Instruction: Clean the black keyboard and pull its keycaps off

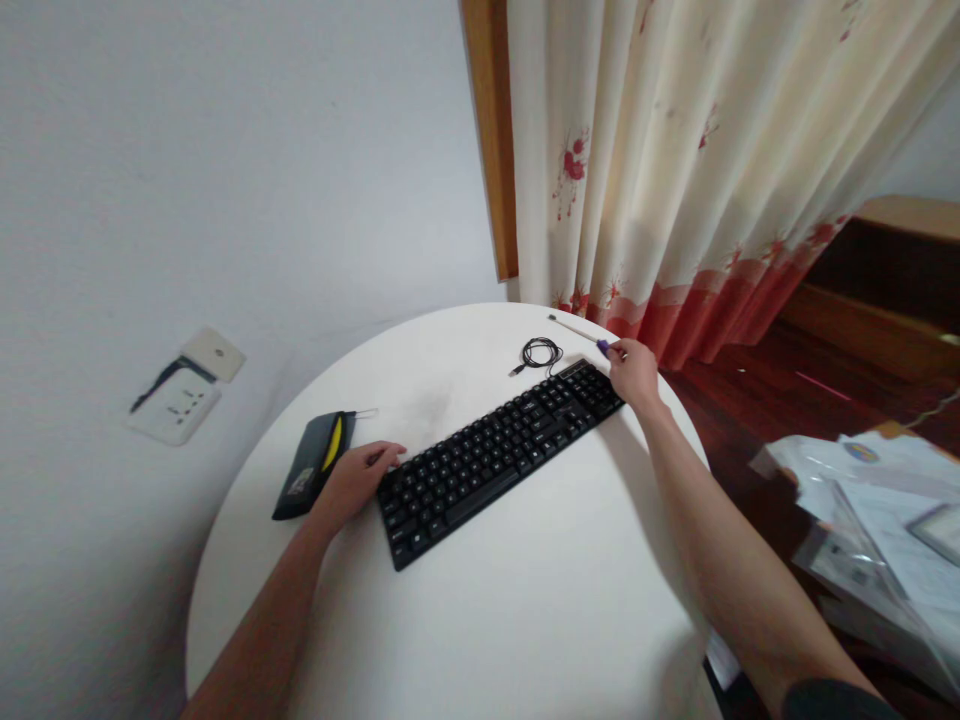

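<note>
Keyboard (pixel 495 455) laid out, cable (pixel 541 351) coiled; brush (pixel 583 333) in hand, apparently not yet released.
The right hand (pixel 634 374) pinches the brush by its purple end near the table's (pixel 525 620) far right edge; the left hand (pixel 361 474) is at the keyboard's left end, grip indeterminable.

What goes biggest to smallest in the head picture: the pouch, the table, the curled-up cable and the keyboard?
1. Table
2. Keyboard
3. Pouch
4. Curled-up cable
</note>
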`<action>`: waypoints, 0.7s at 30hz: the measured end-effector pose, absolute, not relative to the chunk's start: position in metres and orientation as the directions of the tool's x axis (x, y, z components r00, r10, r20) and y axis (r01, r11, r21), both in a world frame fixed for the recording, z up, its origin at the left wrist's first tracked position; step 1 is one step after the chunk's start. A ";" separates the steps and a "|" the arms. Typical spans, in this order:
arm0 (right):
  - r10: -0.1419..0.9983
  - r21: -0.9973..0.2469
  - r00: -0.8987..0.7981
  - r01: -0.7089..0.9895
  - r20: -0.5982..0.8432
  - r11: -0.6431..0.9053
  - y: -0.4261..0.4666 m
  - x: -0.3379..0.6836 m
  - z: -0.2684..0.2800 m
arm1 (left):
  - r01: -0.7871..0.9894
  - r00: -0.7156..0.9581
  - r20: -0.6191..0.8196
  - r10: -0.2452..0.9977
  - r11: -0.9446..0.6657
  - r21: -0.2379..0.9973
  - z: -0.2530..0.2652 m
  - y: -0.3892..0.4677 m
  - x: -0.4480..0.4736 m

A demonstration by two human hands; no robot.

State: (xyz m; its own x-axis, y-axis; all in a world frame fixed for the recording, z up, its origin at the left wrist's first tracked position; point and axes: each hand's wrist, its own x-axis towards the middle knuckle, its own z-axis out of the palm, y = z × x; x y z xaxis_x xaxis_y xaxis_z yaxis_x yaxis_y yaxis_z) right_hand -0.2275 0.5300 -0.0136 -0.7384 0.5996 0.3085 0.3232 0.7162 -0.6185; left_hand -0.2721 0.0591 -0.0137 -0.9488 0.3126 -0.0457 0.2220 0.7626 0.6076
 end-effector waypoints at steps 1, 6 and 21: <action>0.543 -0.569 -0.795 0.323 0.271 0.757 0.522 -0.229 -0.014 | 0.221 -0.949 -0.046 0.311 0.763 0.607 -0.013 0.060 -0.272; 0.324 -0.411 -0.927 0.224 0.190 0.883 0.484 -0.229 -0.010 | 0.227 -0.947 -0.047 0.318 0.767 0.600 -0.013 0.060 -0.271; 0.678 -0.790 -0.568 0.077 0.466 0.608 0.533 -0.230 -0.016 | 0.213 -0.949 -0.054 0.311 0.757 0.618 -0.011 0.062 -0.270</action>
State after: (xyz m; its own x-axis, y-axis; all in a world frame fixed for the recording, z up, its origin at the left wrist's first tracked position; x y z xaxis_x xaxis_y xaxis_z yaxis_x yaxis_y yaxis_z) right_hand -0.2296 0.5333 -0.0162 -0.5684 0.6778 0.4664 0.0774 0.6084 -0.7898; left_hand -0.2699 0.0616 -0.0108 -0.9489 0.3110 -0.0537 0.2130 0.7565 0.6183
